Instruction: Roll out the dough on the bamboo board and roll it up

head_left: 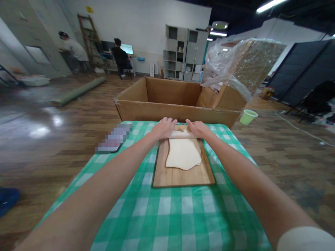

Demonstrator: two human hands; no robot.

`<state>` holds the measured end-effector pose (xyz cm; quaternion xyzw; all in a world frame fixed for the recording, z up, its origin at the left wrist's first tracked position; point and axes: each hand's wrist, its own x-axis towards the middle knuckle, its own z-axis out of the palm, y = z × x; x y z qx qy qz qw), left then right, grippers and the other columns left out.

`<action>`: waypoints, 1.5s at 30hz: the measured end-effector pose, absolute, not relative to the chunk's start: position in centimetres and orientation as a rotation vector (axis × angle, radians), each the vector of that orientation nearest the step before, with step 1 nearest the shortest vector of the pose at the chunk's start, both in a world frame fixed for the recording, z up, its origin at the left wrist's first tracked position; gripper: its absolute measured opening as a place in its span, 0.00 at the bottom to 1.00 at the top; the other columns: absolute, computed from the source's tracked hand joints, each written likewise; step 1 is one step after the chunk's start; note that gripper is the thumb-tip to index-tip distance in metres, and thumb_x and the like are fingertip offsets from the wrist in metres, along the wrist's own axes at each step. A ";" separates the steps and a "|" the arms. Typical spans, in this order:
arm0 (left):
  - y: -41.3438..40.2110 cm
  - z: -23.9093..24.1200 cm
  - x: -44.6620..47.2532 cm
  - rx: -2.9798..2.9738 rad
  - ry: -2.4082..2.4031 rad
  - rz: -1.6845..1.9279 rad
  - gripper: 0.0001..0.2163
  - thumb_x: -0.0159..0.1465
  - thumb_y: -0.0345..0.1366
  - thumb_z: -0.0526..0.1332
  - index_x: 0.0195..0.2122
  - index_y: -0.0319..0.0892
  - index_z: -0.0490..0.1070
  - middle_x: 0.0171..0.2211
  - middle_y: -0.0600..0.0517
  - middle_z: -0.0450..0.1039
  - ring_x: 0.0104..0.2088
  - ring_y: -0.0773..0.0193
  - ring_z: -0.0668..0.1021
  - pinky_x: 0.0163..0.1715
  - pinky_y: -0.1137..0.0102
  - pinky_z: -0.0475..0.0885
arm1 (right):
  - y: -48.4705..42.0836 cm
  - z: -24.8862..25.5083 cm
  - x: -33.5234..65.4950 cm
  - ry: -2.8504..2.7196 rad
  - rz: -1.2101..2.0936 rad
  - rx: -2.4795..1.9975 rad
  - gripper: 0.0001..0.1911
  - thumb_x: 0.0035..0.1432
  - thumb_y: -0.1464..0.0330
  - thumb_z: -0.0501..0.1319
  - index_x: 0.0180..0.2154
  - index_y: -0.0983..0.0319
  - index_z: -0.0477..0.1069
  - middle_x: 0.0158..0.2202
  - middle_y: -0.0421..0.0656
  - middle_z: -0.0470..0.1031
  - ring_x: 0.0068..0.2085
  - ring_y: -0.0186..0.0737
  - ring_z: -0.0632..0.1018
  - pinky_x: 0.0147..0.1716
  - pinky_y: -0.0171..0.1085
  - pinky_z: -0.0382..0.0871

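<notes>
A flat, pale sheet of dough [184,154] lies on a wooden board [183,179] on the table. Across the dough's far end rests a light rolling pin [183,134]. My left hand [165,127] is closed over the pin's left end, with the fingers bent around it. At the other end my right hand [198,129] grips it in the same way. Both arms reach far forward over the board. The pin hides the far part of the dough, though some of it shows just behind.
The table has a green-and-white checked cloth [157,216]. A blurred-out flat device [115,137] lies at its left edge. Beyond the far edge stands a large open cardboard box [172,108]. A light green bucket [248,116] is on the floor at right. Two people sit farther back.
</notes>
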<state>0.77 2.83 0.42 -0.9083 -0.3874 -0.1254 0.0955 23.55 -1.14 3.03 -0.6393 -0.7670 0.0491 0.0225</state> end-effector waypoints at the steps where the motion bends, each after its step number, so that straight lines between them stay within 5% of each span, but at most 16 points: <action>1: 3.0 0.4 0.8 -2.685 -1.148 -0.355 0.19 0.76 0.32 0.44 0.60 0.32 0.66 0.52 0.35 0.73 0.52 0.50 0.73 0.56 0.55 0.66 | -1.2 3.1 23.5 -2.377 0.131 -1.980 0.42 0.75 0.47 0.31 0.65 0.64 0.69 0.58 0.58 0.78 0.61 0.56 0.76 0.60 0.46 0.63; 9: -0.8 0.5 0.3 -2.680 -1.226 -0.277 0.21 0.78 0.44 0.42 0.58 0.42 0.69 0.52 0.41 0.74 0.56 0.50 0.73 0.54 0.57 0.69 | -4.8 2.9 23.1 -2.464 -0.049 -1.870 0.33 0.77 0.52 0.35 0.64 0.58 0.68 0.62 0.53 0.75 0.63 0.54 0.72 0.61 0.49 0.62; 15: -6.0 1.0 0.0 -2.618 -1.430 -0.430 0.27 0.77 0.52 0.39 0.57 0.39 0.69 0.58 0.38 0.73 0.57 0.49 0.76 0.51 0.58 0.73 | -9.0 2.3 22.6 -2.371 -0.069 -1.855 0.37 0.76 0.48 0.34 0.63 0.63 0.68 0.64 0.54 0.72 0.66 0.52 0.69 0.62 0.48 0.61; 22: -12.4 0.9 -0.7 -2.623 -1.288 -0.552 0.31 0.74 0.55 0.47 0.63 0.32 0.66 0.64 0.32 0.68 0.66 0.43 0.69 0.67 0.51 0.60 | -15.1 1.2 22.6 -2.332 -0.119 -1.752 0.42 0.73 0.45 0.40 0.71 0.69 0.57 0.72 0.58 0.59 0.71 0.56 0.63 0.67 0.52 0.57; 29: -19.1 1.5 -2.0 -2.658 -1.260 -0.521 0.34 0.72 0.55 0.51 0.68 0.31 0.62 0.67 0.32 0.65 0.68 0.42 0.67 0.69 0.50 0.59 | -21.8 0.3 23.1 -2.397 -0.182 -1.562 0.45 0.71 0.45 0.46 0.74 0.70 0.49 0.75 0.57 0.51 0.75 0.55 0.51 0.73 0.57 0.46; 34: -18.9 1.5 -1.8 -2.655 -1.280 -0.460 0.35 0.73 0.55 0.48 0.67 0.28 0.63 0.67 0.32 0.65 0.68 0.43 0.67 0.70 0.51 0.58 | -22.2 0.7 23.3 -2.422 -0.177 -1.509 0.45 0.71 0.44 0.47 0.74 0.71 0.49 0.75 0.57 0.51 0.75 0.56 0.52 0.72 0.57 0.49; 39: -14.3 0.8 -0.4 -2.557 -1.325 -0.455 0.36 0.74 0.56 0.44 0.68 0.26 0.61 0.68 0.29 0.62 0.71 0.42 0.63 0.71 0.48 0.54 | -17.3 1.0 23.5 -2.400 -0.110 -1.554 0.41 0.73 0.46 0.45 0.72 0.68 0.55 0.72 0.57 0.60 0.71 0.55 0.63 0.69 0.56 0.56; 45: -5.2 1.6 0.8 -2.693 -1.258 -0.258 0.24 0.77 0.45 0.41 0.58 0.40 0.71 0.56 0.36 0.76 0.58 0.47 0.76 0.56 0.52 0.71 | -7.7 2.1 23.5 -2.588 -0.093 -1.568 0.24 0.77 0.59 0.45 0.61 0.58 0.72 0.65 0.50 0.72 0.68 0.52 0.68 0.68 0.56 0.56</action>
